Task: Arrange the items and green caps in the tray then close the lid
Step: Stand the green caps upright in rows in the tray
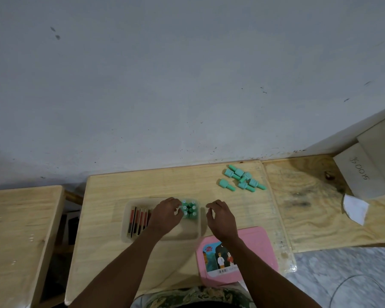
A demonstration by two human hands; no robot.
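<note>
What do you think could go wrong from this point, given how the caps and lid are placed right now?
The upright green caps stand packed in the tray's far right corner, with the left hand touching them, so a nudge could topple several. The loose caps lie piled near the table's far edge and might roll when picked. The pink lid sits under the right hand's forearm, so it could be knocked off the near edge.

The surface (156, 185) is pale, grained plywood. The tray (199, 227) is translucent beige — its slim items (138, 220) striped red, black and cream. Mint-green caps (189, 209) stand in the tray; a loose pile of caps (241, 178) has the same green. The lid (259, 247) is pink, with a colourful cartoon sticker (219, 257) — teal, red and white.
</note>
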